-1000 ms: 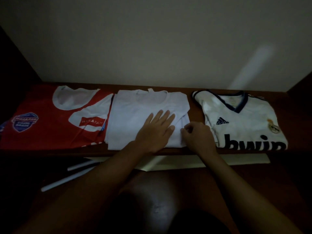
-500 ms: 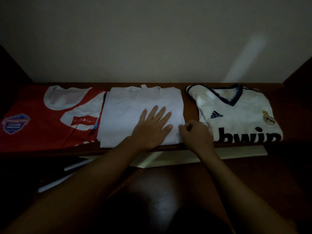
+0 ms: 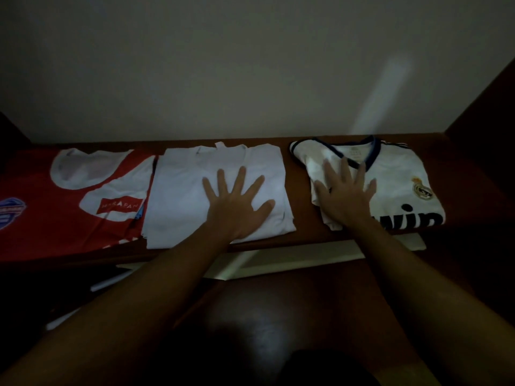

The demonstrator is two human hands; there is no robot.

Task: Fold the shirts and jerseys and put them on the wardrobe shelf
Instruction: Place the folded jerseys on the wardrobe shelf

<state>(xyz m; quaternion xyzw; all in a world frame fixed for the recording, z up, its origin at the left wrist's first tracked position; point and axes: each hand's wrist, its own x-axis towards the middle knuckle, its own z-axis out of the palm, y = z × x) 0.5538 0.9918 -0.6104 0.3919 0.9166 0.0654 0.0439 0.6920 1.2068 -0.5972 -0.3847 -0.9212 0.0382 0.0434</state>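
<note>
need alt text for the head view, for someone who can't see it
Two open hands press flat on folded tops on a dim wardrobe shelf: the left hand on a plain white shirt, the right hand on a white jersey with a dark collar. A red jersey lies folded at far left.

Red-white jersey; plain white shirt; white jersey, navy collar.

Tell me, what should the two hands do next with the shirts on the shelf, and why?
Probably lift both hands away. The left hand lies flat on the folded plain white T-shirt and the right hand flat on the folded white football jersey with a dark collar. Both already lie folded on the brown wooden shelf, beside the folded red and white jersey.
</note>
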